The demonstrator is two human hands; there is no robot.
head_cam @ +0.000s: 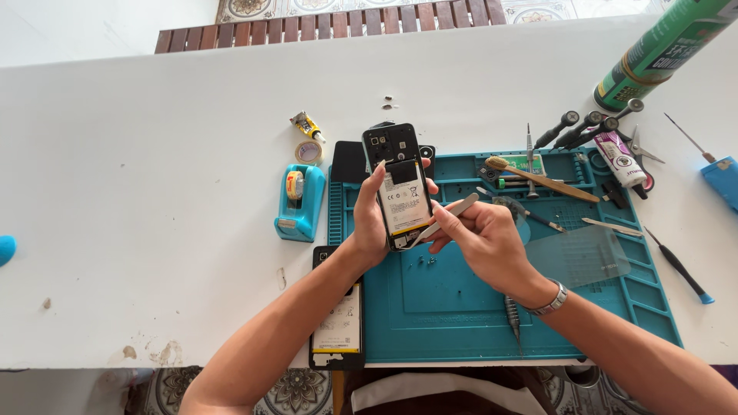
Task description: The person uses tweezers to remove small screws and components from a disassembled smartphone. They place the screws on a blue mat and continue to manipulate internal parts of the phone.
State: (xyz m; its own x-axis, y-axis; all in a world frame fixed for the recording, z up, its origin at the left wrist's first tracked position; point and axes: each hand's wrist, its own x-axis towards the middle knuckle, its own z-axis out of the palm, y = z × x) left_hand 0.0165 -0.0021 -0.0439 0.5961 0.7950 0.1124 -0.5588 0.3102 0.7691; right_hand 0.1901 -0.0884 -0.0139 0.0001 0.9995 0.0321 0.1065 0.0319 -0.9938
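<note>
My left hand (pixel 370 223) holds an opened smartphone (pixel 398 184) upright over the teal repair mat (pixel 461 307), back cover off, white battery and black boards exposed. My right hand (pixel 480 238) grips silver tweezers (pixel 446 217) whose tips touch the phone's lower right edge near the battery. A few tiny screws (pixel 421 261) lie on the mat just below the phone.
A teal tape dispenser (pixel 300 201) stands left of the mat, with a small glue tube (pixel 307 125) behind it. A second phone part (pixel 337 323) lies under my left forearm. A toothbrush (pixel 542 178), screwdrivers (pixel 584 127), a clear sheet (pixel 584 257) and a green can (pixel 661 50) sit to the right.
</note>
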